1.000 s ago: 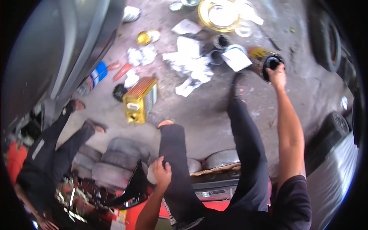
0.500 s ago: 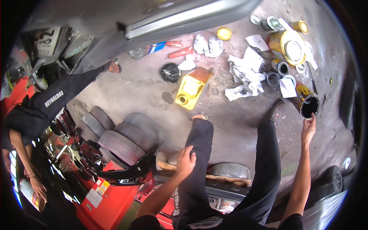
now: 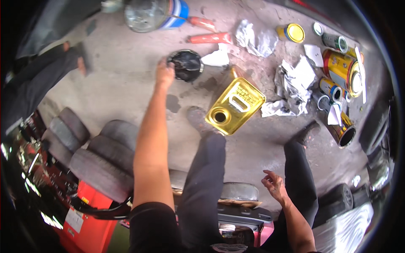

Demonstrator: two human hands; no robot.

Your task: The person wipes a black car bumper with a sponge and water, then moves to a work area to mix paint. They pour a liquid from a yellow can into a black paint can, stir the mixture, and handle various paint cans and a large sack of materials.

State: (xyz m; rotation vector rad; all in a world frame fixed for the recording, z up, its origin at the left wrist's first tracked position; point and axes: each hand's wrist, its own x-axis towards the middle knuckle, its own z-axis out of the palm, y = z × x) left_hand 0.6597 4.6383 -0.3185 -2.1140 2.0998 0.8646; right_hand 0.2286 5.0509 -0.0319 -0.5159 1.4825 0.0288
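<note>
My left hand (image 3: 165, 71) reaches to the near-left rim of a black round container (image 3: 189, 65) on the floor, fingers curled at it as if gripping the edge. My right hand (image 3: 274, 184) hangs open and empty beside my right leg. A gold rectangular can (image 3: 235, 105) with a round open spout lies just right of the container. An open yellow-and-black can (image 3: 341, 130) lies on its side to the right, with white paper (image 3: 334, 114) against it. Crumpled white paper (image 3: 295, 80) lies between them.
Several cans (image 3: 339, 69) lie at right, red tubes (image 3: 211, 39) and a blue-banded bucket (image 3: 149, 14) at the back. Stacked tires (image 3: 103, 170) and a red panel (image 3: 97, 227) are near me at left. Another person's legs (image 3: 38, 80) extend in from the left.
My left hand has moved forward from by my leg to the black container. My right hand has left the cylindrical can and drawn back toward my body. The view has shifted.
</note>
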